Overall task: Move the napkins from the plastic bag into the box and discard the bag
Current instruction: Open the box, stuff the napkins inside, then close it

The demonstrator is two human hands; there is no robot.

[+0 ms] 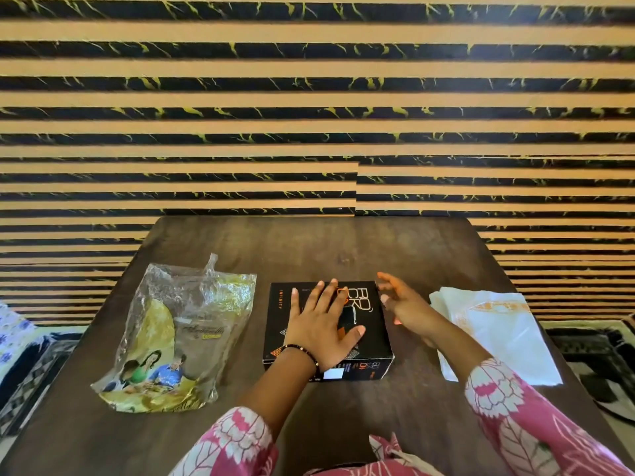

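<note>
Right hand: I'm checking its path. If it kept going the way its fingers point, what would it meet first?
The right hand points away and slightly left, over the black box's far right corner. Beyond that only bare table shows; its height is unclear.

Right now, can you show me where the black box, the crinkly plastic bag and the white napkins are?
black box (369, 305): head view, on its bare lid near the right edge.
plastic bag (178, 324): head view, on its crinkled middle.
white napkins (498, 334): head view, on the top sheet's middle.
</note>
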